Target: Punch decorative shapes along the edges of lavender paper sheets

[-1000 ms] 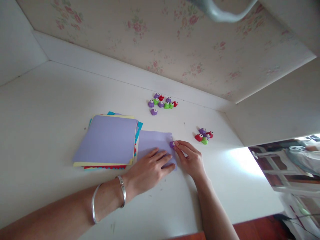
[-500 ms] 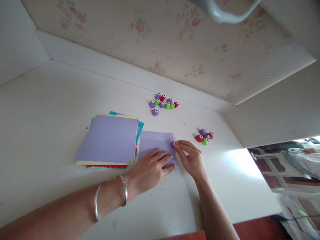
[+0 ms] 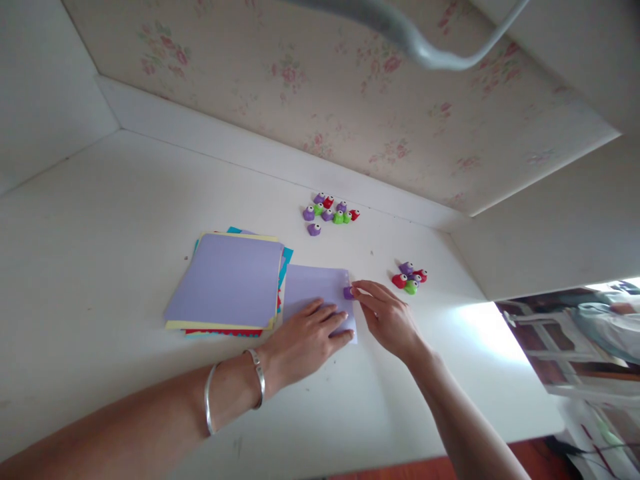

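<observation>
The left hand (image 3: 306, 340) is lying flat, fingers spread, pressing down on the near part of a lilac sheet (image 3: 320, 288) that is sitting on the white table (image 3: 100, 220). The right hand (image 3: 387, 315) is pinching a small purple punch (image 3: 348, 292) between thumb and fingertips, and the punch is sitting on the sheet's right edge, near its far corner. Whether paper is actually inside the punch's slot is too small to tell.

Taking the sheet as the landmark: a stack (image 3: 231, 283) of coloured paper is lying just to its left, touching or nearly touching its edge. Beyond the sheet, toward the wall, a cluster (image 3: 330, 212) of purple, red and green punches is resting. To the sheet's right, a smaller group (image 3: 411, 277) of punches is lying near the right hand.

Risks, as I judge them: the left hand is holding only the near part of the sheet, so the far corner may be lifting or swivelling under the punch's push, giving a crooked or partial cut. The punch is small and gripped only at the fingertips, so it could be slipping off the edge when squeezed. A sideways shove might be nudging the stack out of line, and the right wrist is passing close to the smaller group, which it could be scattering.
</observation>
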### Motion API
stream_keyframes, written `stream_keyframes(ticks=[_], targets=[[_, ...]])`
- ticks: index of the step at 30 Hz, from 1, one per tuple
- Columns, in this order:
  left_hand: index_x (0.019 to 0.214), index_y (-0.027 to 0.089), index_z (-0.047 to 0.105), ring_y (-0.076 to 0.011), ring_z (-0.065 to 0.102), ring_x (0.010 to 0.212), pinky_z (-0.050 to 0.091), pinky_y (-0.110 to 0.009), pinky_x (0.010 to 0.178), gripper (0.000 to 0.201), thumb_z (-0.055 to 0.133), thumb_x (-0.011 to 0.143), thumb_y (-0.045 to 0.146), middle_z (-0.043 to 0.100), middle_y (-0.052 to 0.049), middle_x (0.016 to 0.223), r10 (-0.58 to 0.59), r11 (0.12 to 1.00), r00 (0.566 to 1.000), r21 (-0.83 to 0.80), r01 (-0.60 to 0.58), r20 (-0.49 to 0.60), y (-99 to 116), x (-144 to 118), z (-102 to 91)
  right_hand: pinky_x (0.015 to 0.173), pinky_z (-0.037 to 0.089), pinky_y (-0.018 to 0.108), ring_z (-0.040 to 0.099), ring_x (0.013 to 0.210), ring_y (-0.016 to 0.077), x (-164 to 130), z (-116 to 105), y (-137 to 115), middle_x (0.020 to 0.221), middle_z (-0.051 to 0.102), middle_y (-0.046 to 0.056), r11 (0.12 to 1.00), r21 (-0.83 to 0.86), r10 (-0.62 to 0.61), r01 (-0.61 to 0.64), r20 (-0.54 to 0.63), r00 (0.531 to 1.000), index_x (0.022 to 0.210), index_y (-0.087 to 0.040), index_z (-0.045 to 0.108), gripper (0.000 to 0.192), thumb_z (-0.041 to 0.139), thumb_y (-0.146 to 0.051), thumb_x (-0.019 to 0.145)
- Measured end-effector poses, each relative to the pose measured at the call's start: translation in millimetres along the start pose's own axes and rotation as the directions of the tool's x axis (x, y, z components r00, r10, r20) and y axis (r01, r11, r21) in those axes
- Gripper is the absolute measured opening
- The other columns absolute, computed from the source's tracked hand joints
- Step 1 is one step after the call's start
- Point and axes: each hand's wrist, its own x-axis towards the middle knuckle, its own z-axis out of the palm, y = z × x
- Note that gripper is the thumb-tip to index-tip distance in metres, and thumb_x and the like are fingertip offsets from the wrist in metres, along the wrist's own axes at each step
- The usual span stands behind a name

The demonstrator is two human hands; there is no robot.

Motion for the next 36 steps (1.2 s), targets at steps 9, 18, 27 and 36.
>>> stream_keyframes(ticks=[9,18,27,36], targets=[[0.127,0.029,0.059,-0.0197,0.050,0.129,0.031,-0.041,0.115,0.030,0.045,0.100,0.026,0.054,-0.002,0.138,-0.010,1.000,1.000,-0.007,0.010,-0.019,0.5,0.0,-0.4,0.089,0.059,0.034,0.070,0.105,0.0192,9.0,6.9,0.4,0.116,0.073,0.002,0.999,0.009,-0.042,0.042,0.014,0.999,0.097,-0.021,0.075,0.052,0.038,0.007,0.073],[0.128,0.029,0.058,-0.0214,0.048,0.130,0.032,-0.043,0.114,0.031,0.044,0.101,0.026,0.052,-0.002,0.140,-0.009,1.000,1.000,-0.009,0.008,-0.014,0.6,-0.7,1.7,0.092,0.057,0.037,0.070,0.106,0.0196,2.7,11.5,3.0,0.120,0.072,0.003,0.998,0.049,-0.028,0.030,-0.026,0.999,0.100,-0.021,0.073,0.052,0.038,0.006,0.074],[0.129,0.030,0.058,-0.0209,0.048,0.130,0.033,-0.042,0.114,0.032,0.044,0.101,0.026,0.051,-0.001,0.141,-0.014,1.000,1.000,-0.007,0.014,-0.022,0.4,-1.9,2.7,0.090,0.058,0.034,0.070,0.105,0.0188,3.6,12.8,1.0,0.119,0.072,0.003,0.998,0.059,-0.001,0.003,-0.031,1.000,0.096,-0.020,0.072,0.050,0.037,0.007,0.071],[0.132,0.031,0.057,-0.0199,0.048,0.132,0.030,-0.040,0.115,0.034,0.043,0.101,0.027,0.051,-0.001,0.143,-0.010,1.000,1.000,-0.016,0.011,0.017,-1.4,-3.1,6.6,0.096,0.055,0.033,0.068,0.109,0.0180,-3.6,15.3,6.9,0.126,0.069,0.005,0.988,0.155,0.031,-0.023,-0.048,0.998,0.105,-0.020,0.070,0.046,0.038,0.003,0.080]])
